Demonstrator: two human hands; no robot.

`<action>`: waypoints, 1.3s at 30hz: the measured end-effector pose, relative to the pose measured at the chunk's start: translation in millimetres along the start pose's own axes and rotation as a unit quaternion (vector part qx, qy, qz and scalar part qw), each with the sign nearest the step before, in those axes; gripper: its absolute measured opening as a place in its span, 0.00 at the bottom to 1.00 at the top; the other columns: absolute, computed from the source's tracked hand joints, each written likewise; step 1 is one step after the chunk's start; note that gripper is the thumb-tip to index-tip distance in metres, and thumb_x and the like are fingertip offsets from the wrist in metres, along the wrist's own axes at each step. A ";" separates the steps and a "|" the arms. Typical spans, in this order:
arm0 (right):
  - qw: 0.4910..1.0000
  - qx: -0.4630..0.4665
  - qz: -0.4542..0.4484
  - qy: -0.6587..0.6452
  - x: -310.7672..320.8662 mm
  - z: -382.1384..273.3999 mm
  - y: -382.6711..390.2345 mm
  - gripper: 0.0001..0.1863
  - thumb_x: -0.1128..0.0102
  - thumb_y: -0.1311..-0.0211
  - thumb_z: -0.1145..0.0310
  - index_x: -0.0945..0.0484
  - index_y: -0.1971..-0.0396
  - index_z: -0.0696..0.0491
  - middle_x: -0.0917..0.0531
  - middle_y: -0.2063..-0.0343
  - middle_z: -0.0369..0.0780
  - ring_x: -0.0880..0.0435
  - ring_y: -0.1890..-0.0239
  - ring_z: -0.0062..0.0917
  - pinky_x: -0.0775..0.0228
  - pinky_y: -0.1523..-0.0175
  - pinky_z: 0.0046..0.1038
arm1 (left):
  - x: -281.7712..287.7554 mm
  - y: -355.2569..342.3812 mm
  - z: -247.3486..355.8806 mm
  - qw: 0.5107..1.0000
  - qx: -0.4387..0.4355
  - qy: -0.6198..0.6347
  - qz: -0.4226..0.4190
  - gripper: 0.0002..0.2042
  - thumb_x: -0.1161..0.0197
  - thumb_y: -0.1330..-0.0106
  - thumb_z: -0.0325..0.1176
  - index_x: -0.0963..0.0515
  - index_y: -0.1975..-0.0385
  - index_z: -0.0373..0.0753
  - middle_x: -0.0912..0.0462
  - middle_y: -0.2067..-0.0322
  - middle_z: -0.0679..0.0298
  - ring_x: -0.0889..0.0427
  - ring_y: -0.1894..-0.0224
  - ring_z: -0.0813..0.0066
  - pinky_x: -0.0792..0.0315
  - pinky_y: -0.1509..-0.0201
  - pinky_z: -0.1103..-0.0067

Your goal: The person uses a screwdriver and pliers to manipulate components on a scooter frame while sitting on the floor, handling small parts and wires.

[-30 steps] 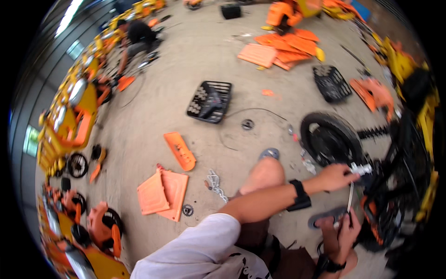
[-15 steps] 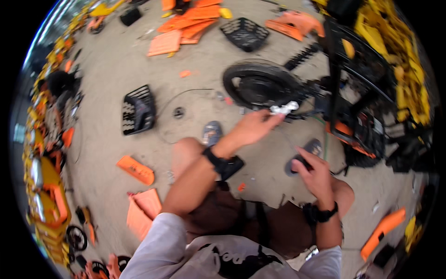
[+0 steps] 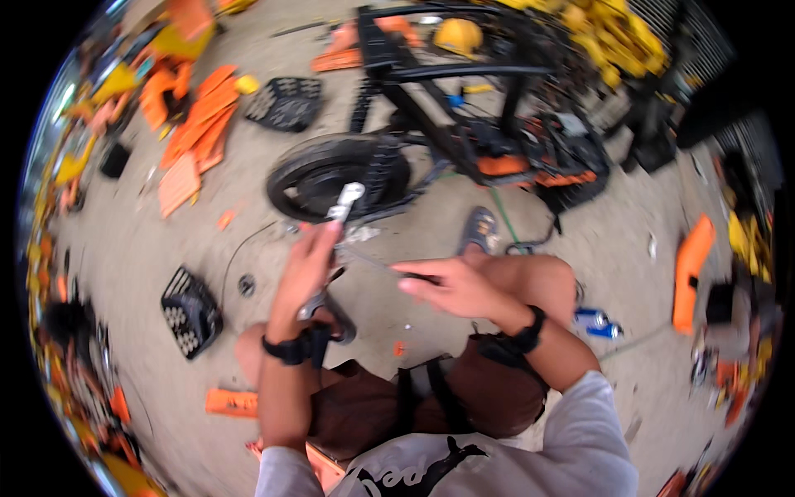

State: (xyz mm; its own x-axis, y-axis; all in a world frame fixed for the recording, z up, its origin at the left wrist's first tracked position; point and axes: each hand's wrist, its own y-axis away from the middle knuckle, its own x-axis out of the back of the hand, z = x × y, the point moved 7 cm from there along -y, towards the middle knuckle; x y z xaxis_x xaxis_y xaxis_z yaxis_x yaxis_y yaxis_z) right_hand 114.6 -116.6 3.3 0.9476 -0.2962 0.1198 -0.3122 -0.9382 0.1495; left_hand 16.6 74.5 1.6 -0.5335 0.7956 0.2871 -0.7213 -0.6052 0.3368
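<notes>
Between the fingers of my left hand (image 3: 305, 269) is a short silver metal part (image 3: 346, 201) with a rounded end, held up in front of the wheel. I cannot make out its exact kind. My right hand (image 3: 455, 287) is closed around the dark handle of a screwdriver (image 3: 373, 260). Its thin shaft, blurred, points left toward my left hand. Beyond both hands lies a stripped black two-wheeler frame (image 3: 414, 112) with its black-tyred wheel (image 3: 286, 178) on the concrete floor. The silver part overlaps the wheel in view; whether they touch is unclear.
Black plastic baskets (image 3: 190, 311) (image 3: 286, 103) lie to the left and far left. Orange panels (image 3: 199, 124) are piled at the back left, and another orange panel (image 3: 691, 273) lies right. Blue cans (image 3: 598, 323) sit by my right knee. A green cable (image 3: 503, 214) runs near my foot.
My view has turned to the right, so the frame and wheel appear further left. My hands have come closer together, and the screwdriver now points toward my left hand, which still holds the silver part.
</notes>
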 end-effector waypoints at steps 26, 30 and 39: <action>0.984 0.089 -0.061 -0.141 -56.5 -19.6 -75.1 0.11 0.43 0.47 0.66 0.16 0.73 0.57 0.21 0.88 0.40 0.22 0.87 0.27 0.31 0.80 0.32 | 84.4 15.3 -13.2 0.978 -0.089 0.055 0.178 0.24 0.50 0.31 0.55 0.28 0.47 0.42 0.27 0.68 0.68 0.29 0.71 0.82 0.35 0.70 0.87; 0.976 0.206 0.068 -0.015 -58.3 -12.2 -92.9 0.11 0.40 0.53 0.65 0.20 0.77 0.59 0.23 0.83 0.51 0.23 0.81 0.42 0.32 0.73 0.42 | 71.6 -2.1 -34.8 0.988 0.037 0.111 0.102 0.23 0.51 0.34 0.61 0.23 0.58 0.49 0.29 0.79 0.77 0.38 0.84 0.90 0.49 0.83 0.88; 0.994 -0.065 0.064 0.055 14.1 -27.3 -25.8 0.16 0.42 0.35 0.69 0.21 0.50 0.57 0.25 0.82 0.33 0.32 0.84 0.11 0.40 0.81 0.17 | -7.4 -44.9 -9.4 0.993 0.008 0.106 -0.040 0.28 0.50 0.33 0.62 0.23 0.71 0.38 0.29 0.86 0.66 0.31 0.88 0.79 0.38 0.86 0.79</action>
State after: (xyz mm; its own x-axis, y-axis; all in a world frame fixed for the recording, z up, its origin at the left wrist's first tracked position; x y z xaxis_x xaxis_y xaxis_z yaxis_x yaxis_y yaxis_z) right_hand 134.2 -91.7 28.0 0.8880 -0.3843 0.2524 -0.4436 -0.8604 0.2507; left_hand 48.8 96.1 -24.1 -0.5580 0.8274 0.0635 -0.7585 -0.5396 0.3654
